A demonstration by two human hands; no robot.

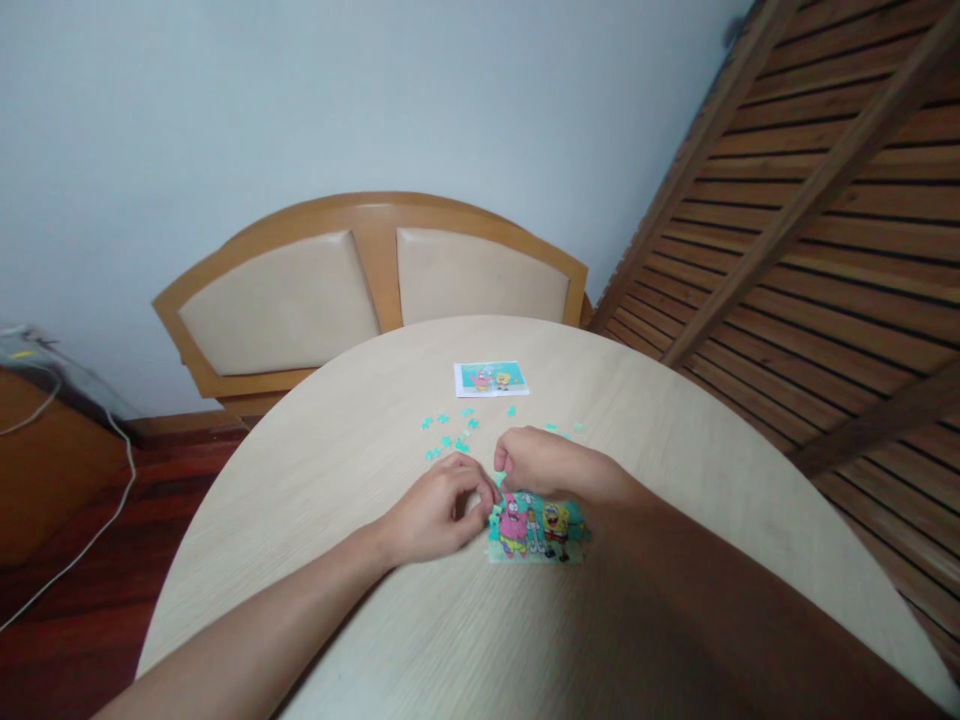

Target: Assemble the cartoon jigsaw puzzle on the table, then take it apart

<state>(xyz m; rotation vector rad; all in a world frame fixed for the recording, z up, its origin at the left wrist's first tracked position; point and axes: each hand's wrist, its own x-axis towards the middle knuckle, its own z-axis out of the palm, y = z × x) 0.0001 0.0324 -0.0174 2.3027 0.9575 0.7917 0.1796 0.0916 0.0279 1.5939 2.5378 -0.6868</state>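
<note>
A partly assembled jigsaw puzzle (pixel 517 535) lies flat on the table, showing a pink starfish and a yellow sponge cartoon figure on teal. My left hand (pixel 442 505) rests at its left edge, thumb and forefinger curled together against the upper left corner. Over the top edge is my right hand (pixel 536 460), its fingers curled in a pinch with the tips pointing down. A bit of teal shows just below those fingers; whether they grip a puzzle piece is hidden. Loose teal puzzle pieces (pixel 447 441) are scattered beyond my left hand.
Behind the pieces lies a picture card (pixel 491 378) with the same characters. A few more pieces (pixel 551 428) sit beyond my right hand. The round wooden table (pixel 300 480) faces a padded bench back (pixel 386 265). Wooden slats (pixel 825 250) rise on the right; a white cable (pixel 124 490) hangs left.
</note>
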